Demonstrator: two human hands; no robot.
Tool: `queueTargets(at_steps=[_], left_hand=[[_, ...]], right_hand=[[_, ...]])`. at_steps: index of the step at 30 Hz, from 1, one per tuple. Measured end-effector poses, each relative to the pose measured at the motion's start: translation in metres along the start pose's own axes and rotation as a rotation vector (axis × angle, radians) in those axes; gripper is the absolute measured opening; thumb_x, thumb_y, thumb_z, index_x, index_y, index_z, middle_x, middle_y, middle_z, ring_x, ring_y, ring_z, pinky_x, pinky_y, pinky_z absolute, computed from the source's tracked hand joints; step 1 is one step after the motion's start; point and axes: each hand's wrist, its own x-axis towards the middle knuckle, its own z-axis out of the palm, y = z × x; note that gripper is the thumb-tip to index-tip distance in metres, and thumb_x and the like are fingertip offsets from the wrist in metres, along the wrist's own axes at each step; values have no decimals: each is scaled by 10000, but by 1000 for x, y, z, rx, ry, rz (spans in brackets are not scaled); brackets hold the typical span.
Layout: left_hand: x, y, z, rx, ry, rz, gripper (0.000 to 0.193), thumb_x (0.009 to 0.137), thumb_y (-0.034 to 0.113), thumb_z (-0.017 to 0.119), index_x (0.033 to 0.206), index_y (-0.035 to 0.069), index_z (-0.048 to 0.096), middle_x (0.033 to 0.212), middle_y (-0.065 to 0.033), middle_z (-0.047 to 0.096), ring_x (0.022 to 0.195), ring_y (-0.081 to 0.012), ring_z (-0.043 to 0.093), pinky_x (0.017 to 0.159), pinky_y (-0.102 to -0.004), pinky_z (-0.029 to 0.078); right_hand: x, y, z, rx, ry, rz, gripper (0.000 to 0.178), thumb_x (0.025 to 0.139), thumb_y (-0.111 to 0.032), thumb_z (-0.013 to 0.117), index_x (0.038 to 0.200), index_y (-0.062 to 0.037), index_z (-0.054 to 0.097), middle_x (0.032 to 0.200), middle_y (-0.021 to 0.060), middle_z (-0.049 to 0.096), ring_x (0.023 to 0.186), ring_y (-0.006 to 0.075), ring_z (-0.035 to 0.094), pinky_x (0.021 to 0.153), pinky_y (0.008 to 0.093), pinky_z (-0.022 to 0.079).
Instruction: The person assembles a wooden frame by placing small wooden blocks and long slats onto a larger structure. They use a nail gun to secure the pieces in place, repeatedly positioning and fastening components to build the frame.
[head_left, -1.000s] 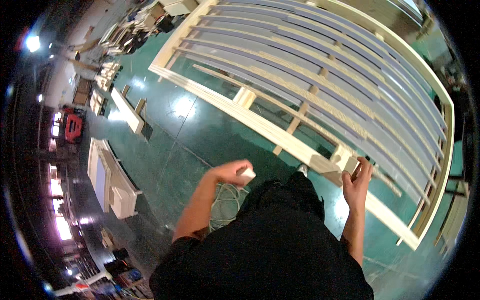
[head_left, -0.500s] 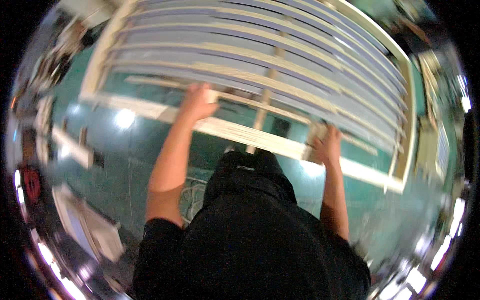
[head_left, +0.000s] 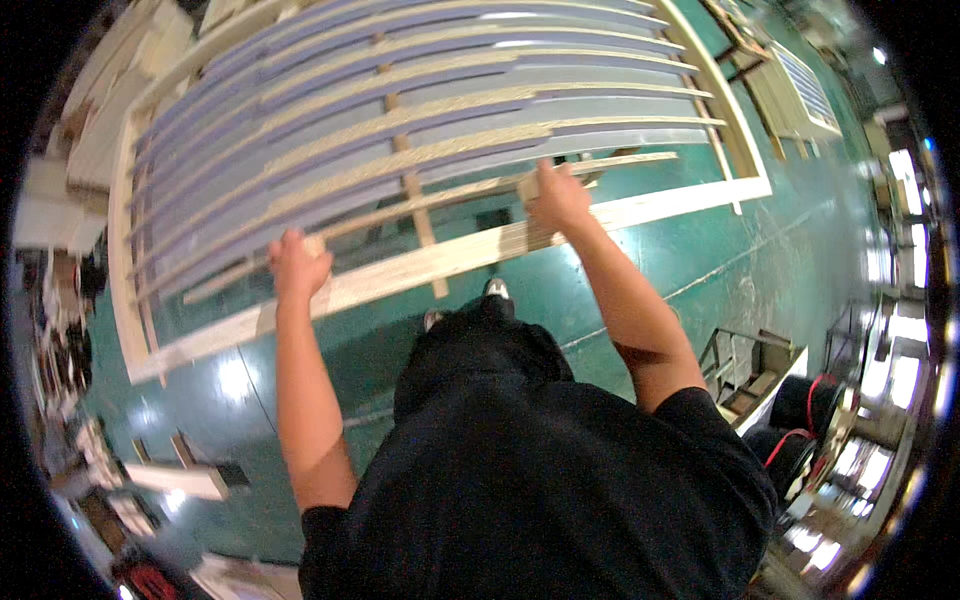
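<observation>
Before me is a large pale wooden frame [head_left: 440, 260] crossed by long thin slats over grey-purple panels. My left hand [head_left: 298, 265] is closed at the loose-ended wooden slat [head_left: 370, 228] running just inside the near rail, a small pale block [head_left: 315, 246] showing beside its fingers. Farther right, my right hand [head_left: 560, 200] closes around a wooden block [head_left: 530, 186] at the same slat. Both hands are above the near rail, fingers curled away from me and partly hidden. Whether the slat is fastened or only held, I cannot tell.
A crosspiece [head_left: 418, 215] runs under the slats and juts past the near rail. Green floor [head_left: 640, 275] surrounds my feet. Stacked boards [head_left: 115, 95] stand far left, another slatted frame [head_left: 800, 95] far right, black rolls with red straps [head_left: 800, 420] lower right, and a timber piece [head_left: 175, 478] lower left.
My view has swung, so the frame's right side now sits higher and its left side lower. Both hands stay closed at the slat and blocks, with the right arm reaching farther forward in view.
</observation>
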Motion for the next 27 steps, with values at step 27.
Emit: queueTargets(at_steps=[27], left_hand=[[-1, 13, -21, 156, -43, -142, 642, 776, 253, 767, 1342, 87, 512, 1388, -295, 486, 1247, -497, 549, 1070, -533, 469]], right_hand=[[-16, -8, -32, 201, -23, -56, 681, 762, -253, 804, 1354, -138, 488, 1291, 211, 509, 1183, 430, 580, 893, 531, 574]])
